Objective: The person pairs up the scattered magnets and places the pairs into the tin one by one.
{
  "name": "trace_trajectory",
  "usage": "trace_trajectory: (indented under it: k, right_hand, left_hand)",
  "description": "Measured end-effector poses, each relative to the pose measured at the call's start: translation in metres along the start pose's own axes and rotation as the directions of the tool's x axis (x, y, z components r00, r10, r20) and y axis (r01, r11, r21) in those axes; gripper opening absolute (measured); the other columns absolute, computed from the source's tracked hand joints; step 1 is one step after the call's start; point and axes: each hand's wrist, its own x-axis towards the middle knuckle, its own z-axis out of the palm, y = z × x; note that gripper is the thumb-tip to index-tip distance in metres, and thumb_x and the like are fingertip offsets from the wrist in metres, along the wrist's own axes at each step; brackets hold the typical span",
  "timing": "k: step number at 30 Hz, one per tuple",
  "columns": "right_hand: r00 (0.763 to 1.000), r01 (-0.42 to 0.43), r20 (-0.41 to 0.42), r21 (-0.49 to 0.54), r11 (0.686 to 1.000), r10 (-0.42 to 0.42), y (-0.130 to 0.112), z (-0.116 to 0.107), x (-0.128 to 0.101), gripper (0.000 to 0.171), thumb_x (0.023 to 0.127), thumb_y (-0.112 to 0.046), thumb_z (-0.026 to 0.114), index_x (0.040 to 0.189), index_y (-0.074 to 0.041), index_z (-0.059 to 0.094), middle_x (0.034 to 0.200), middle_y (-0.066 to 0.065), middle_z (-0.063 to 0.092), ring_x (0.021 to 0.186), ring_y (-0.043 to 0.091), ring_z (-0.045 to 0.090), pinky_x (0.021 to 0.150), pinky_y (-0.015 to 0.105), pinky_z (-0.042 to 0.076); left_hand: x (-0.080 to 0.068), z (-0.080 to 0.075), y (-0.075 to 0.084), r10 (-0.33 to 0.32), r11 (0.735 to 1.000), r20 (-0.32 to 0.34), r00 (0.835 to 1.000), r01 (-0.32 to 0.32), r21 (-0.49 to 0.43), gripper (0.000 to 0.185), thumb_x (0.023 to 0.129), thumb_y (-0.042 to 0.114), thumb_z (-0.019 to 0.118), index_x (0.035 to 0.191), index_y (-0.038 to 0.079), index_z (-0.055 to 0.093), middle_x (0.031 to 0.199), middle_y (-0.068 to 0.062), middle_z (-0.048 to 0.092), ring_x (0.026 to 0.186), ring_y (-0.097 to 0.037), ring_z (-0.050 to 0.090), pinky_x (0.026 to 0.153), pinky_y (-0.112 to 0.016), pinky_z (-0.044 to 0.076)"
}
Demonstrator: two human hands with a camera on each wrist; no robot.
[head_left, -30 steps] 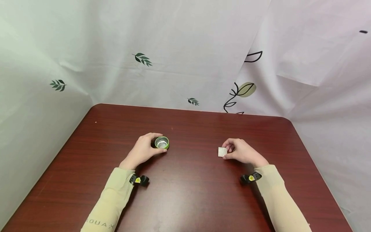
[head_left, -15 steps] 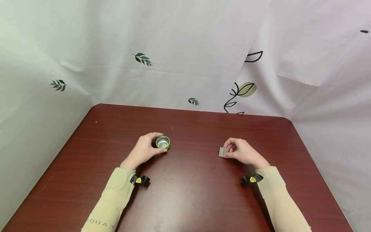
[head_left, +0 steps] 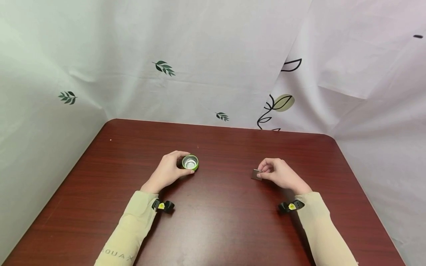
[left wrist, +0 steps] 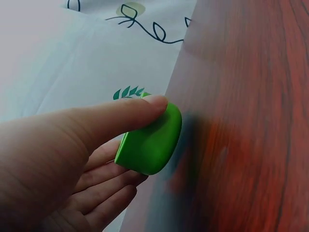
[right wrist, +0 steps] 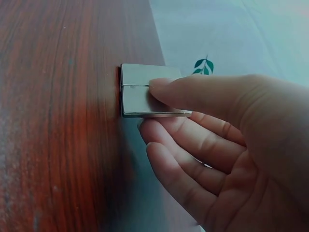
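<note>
left hand gripping a green cap on the worktop. right hand pinching a small grey block, thumb on top.

The tabletop is a dark reddish brown with a fine wood grain running across it. On it, the small cup is bright green outside and shiny silver inside; from the left wrist view its wall shows as a plain, even green. Right of the cup, the flat tag is pale silvery grey with a thin dark line across its face. Both sleeves are pale beige, the left one bearing faint lettering. Each wrist carries a black band with a small yellow mark. Behind the tabletop, the curtain is white, printed with dark green leaf sprigs and black-outlined leaves, one filled olive.
</note>
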Motion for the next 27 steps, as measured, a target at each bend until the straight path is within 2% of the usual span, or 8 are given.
trace_trajectory:
  k: [6,17,27]
  right_hand:
    - [1.000,0.000,0.003,0.017,1.000,0.000,0.000,0.000,-0.002,0.012,0.087,-0.011,0.081,0.092,-0.012,0.069,0.081,-0.001,0.068,0.078,0.019,0.064,0.070,0.028,0.053]
    - [1.000,0.015,-0.007,0.040,0.999,-0.014,0.003,0.000,-0.002,0.010,0.089,-0.014,0.081,0.091,-0.012,0.071,0.084,0.001,0.068,0.080,0.020,0.063,0.071,0.027,0.053]
    - [0.998,-0.005,-0.058,0.043,0.999,0.007,0.002,0.001,-0.002,0.009,0.090,-0.017,0.081,0.091,-0.014,0.073,0.083,0.000,0.069,0.078,0.020,0.063,0.068,0.027,0.052]
  left_hand:
    - [0.004,0.007,0.005,0.027,1.000,0.004,1.000,-0.027,-0.012,0.056,0.076,0.019,0.092,0.126,0.005,0.070,0.118,-0.007,0.068,0.105,-0.023,0.063,0.091,-0.041,0.052]
    - [0.012,0.026,0.017,0.088,0.996,0.057,0.994,-0.087,-0.014,0.058,0.076,0.024,0.093,0.127,0.007,0.071,0.117,-0.003,0.068,0.109,-0.022,0.062,0.094,-0.039,0.051]
    - [0.019,0.042,0.029,0.118,0.993,0.091,0.989,-0.117,-0.016,0.059,0.075,0.023,0.093,0.127,0.006,0.071,0.118,-0.003,0.068,0.108,-0.020,0.063,0.095,-0.036,0.051]
